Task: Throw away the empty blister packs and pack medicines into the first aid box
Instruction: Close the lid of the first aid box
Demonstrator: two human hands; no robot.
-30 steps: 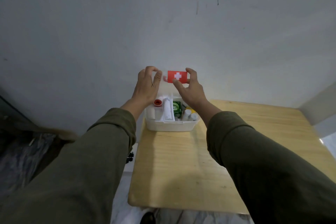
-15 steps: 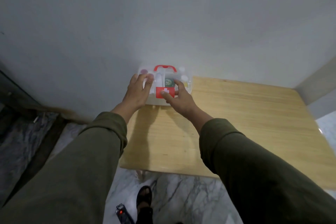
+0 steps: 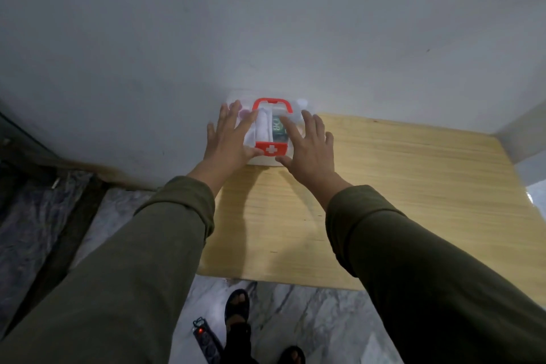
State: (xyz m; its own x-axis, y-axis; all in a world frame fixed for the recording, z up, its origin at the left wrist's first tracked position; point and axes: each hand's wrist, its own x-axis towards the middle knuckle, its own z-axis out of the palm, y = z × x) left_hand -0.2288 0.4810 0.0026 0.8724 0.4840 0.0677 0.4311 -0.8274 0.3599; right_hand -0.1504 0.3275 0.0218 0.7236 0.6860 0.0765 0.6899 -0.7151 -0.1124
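Note:
The first aid box (image 3: 263, 133) stands at the far left corner of the wooden table (image 3: 399, 186), against the wall. Its clear lid is down, with a red handle (image 3: 271, 103) on top and a red latch with a white cross (image 3: 271, 150) at the front. Through the lid I see a green medicine pack (image 3: 277, 128) and white items. My left hand (image 3: 229, 139) lies flat on the lid's left side, fingers spread. My right hand (image 3: 307, 143) lies flat on the right side, thumb by the latch. No blister packs are in view.
A grey wall (image 3: 266, 23) rises right behind the box. Below the table's near edge is marble floor, with my sandalled feet (image 3: 236, 307) and a power strip with a red light (image 3: 205, 340). Dark clutter lies at the left.
The lid, held upright a second ago, has come down onto the box. Both hands moved from gripping the lid's edge to pressing flat on top of it.

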